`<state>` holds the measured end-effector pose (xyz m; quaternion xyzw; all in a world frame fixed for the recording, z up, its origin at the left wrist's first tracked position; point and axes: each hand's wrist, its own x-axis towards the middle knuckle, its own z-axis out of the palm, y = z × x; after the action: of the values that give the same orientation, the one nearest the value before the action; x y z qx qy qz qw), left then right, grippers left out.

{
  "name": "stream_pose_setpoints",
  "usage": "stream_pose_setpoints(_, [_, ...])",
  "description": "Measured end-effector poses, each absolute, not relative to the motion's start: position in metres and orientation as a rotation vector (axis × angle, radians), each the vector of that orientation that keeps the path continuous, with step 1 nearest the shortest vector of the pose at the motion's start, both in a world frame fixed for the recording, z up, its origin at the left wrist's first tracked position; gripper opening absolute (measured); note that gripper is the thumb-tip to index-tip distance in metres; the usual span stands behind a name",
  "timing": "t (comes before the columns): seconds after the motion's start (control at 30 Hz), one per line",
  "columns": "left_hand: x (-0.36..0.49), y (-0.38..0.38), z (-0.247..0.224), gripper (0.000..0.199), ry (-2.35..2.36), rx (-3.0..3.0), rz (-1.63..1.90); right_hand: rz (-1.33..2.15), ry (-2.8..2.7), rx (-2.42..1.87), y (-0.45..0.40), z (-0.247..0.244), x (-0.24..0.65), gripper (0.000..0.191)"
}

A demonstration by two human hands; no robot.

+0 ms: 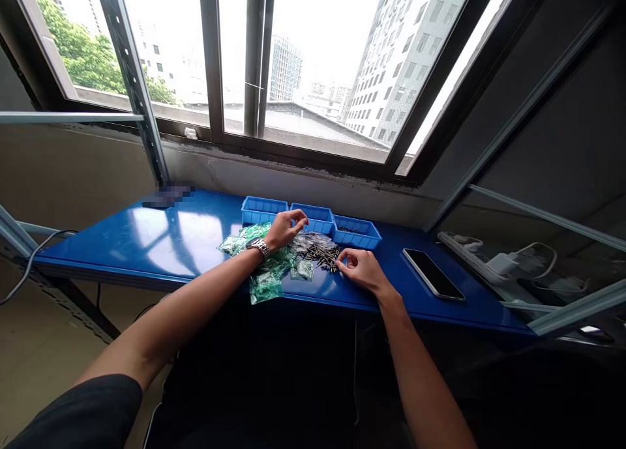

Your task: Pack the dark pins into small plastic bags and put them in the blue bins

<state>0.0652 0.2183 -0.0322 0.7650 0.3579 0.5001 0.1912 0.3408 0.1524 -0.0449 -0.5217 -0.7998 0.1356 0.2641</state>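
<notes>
My left hand (286, 229), a metal watch on its wrist, hovers at the front of the middle blue bin (313, 218). Its thumb and fingers curl toward each other in a pinch; anything between them is too small to make out. Beneath that wrist lie several green plastic packets (268, 286). My right hand (362, 270) is at the right edge of a pile of small black and brass-coloured pins or screws (323, 257), thumb and forefinger pinched together. What those fingertips hold cannot be made out. Clear plastic bags (310, 240) lie behind the pile, and a small clear packet (302, 270) lies in front of it.
Left and right of the middle bin stand another blue bin (264, 208) and a bin with dark small parts (357, 234). A phone (433, 274) lies on the blue table (186, 240) at right. Metal shelf posts (132, 77) flank the table; chargers and cables (503, 263) lie beyond its right side.
</notes>
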Motion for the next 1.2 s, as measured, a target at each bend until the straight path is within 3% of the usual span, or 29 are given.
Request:
stream_pose_setpoints(0.67, [0.0658, 0.2193, -0.033, 0.023, 0.981, 2.156, 1.392, 0.323, -2.107, -1.52, 0.1496, -0.0419, 0.3347, 0.025])
stream_pose_setpoints(1.2, [0.0658, 0.2199, -0.0348, 0.02, 0.986, 2.213, 1.4, 0.334, -2.093, -1.354, 0.1585, -0.0422, 0.3308, 0.026])
